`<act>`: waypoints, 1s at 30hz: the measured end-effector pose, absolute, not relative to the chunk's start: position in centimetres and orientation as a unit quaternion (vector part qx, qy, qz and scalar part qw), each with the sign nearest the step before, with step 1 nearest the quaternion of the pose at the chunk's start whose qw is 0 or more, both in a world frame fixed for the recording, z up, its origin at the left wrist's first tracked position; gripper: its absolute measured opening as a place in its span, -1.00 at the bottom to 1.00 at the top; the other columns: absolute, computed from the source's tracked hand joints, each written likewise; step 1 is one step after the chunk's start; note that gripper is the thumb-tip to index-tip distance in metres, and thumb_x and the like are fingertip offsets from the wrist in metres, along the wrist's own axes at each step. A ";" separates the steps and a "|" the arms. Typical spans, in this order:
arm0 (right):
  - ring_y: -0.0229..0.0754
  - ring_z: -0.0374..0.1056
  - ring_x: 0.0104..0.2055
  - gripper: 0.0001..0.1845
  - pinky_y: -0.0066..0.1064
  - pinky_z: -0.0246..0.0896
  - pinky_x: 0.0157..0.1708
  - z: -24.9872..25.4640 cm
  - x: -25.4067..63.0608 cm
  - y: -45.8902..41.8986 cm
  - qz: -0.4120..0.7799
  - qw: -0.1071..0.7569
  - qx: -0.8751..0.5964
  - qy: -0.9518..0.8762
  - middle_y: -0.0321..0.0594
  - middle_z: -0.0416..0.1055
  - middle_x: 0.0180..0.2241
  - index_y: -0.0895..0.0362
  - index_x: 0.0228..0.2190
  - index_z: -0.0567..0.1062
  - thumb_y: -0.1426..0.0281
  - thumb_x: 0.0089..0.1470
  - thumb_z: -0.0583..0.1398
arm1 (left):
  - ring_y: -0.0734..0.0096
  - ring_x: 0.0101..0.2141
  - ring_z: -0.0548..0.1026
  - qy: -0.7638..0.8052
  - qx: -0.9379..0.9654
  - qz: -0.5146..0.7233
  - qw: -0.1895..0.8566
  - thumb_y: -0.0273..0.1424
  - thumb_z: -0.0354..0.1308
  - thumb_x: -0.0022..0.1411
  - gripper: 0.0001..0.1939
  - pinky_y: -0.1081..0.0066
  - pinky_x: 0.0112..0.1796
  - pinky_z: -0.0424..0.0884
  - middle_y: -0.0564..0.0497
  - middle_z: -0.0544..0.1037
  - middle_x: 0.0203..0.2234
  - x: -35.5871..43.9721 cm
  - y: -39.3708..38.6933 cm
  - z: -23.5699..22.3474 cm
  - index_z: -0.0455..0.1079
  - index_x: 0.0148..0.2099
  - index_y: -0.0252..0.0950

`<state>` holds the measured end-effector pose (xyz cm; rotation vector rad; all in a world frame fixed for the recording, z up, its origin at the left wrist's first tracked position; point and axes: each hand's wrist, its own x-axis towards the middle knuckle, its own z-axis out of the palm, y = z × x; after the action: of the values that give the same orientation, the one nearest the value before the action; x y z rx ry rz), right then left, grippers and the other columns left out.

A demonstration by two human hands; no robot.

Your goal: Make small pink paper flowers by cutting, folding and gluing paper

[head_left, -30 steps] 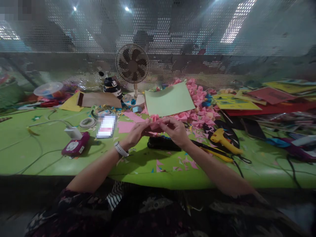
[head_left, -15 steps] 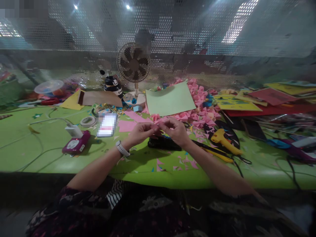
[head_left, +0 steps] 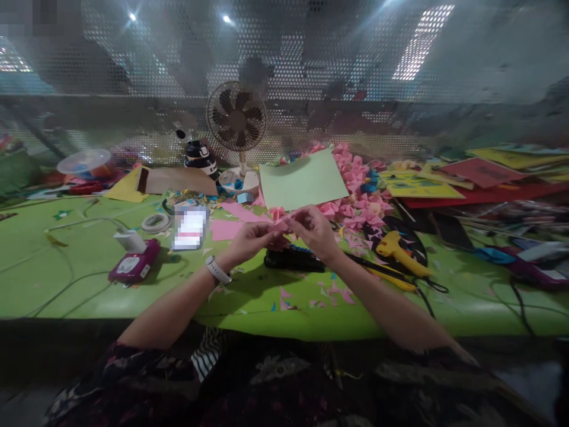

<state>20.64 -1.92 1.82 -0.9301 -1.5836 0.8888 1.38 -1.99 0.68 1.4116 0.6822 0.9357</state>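
Between the fingertips of both hands is a small piece of pink paper (head_left: 281, 226), held up over the table's middle. My left hand (head_left: 254, 242), with a white watch on the wrist, pinches its left side. The right side is pinched by my right hand (head_left: 313, 232). Fingers partly cover the paper, so its exact shape is hard to make out. Just below the hands lies a black stapler-like tool (head_left: 293, 261). Behind them rests a light green sheet (head_left: 304, 178) against a heap of folded pink paper pieces (head_left: 351, 172). Pink strips (head_left: 226, 229) lie left of the fingers.
At left are a lit phone (head_left: 190, 228), a tape roll (head_left: 155, 222) and a purple power strip (head_left: 134, 263) with cables. A yellow glue gun (head_left: 402, 254) lies right, near a black-and-yellow tool. A fan (head_left: 237, 118) stands behind. Paper scraps (head_left: 331, 295) litter the green tabletop.
The camera view has shifted slightly. Both hands keep pinching the pink paper, and the right fingers have moved a little, showing more of it. Objects on the table stay in place.
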 end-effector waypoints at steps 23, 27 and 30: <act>-0.22 0.21 -0.40 -0.57 -0.39 0.12 -0.38 1.5 21.4 -1.3 0.261 0.368 -0.352 -0.820 -0.28 0.28 -0.46 0.11 -0.41 0.33 0.03 0.29 0.02 | 0.38 -0.44 0.62 0.323 0.581 0.391 0.637 -0.05 0.44 -0.08 -0.50 0.36 -0.29 0.59 -0.07 0.65 -0.45 1.3 -1.8 1.0 0.48 -0.31 -0.40; -0.24 0.23 -0.44 -0.57 -0.39 0.13 -0.41 1.6 21.3 -1.4 0.298 0.377 -0.361 -0.799 -0.29 0.30 -0.47 0.11 -0.39 0.35 0.01 0.26 0.06 | 0.39 -0.45 0.62 0.330 0.591 0.396 0.621 -0.06 0.43 -0.06 -0.51 0.37 -0.30 0.58 -0.06 0.65 -0.46 1.2 -1.9 1.1 0.49 -0.32 -0.40; -0.24 0.26 -0.45 -0.55 -0.39 0.15 -0.40 1.6 21.2 -1.5 0.305 0.397 -0.366 -0.784 -0.30 0.32 -0.48 0.11 -0.41 0.37 -0.01 0.24 0.09 | 0.37 -0.44 0.62 0.332 0.600 0.389 0.615 -0.03 0.42 -0.06 -0.51 0.38 -0.31 0.58 -0.09 0.65 -0.45 1.3 -2.0 1.2 0.50 -0.33 -0.40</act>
<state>21.20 -1.50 1.57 -0.9282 -1.9864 0.7716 1.32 -2.03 1.22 1.3822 0.7653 0.8956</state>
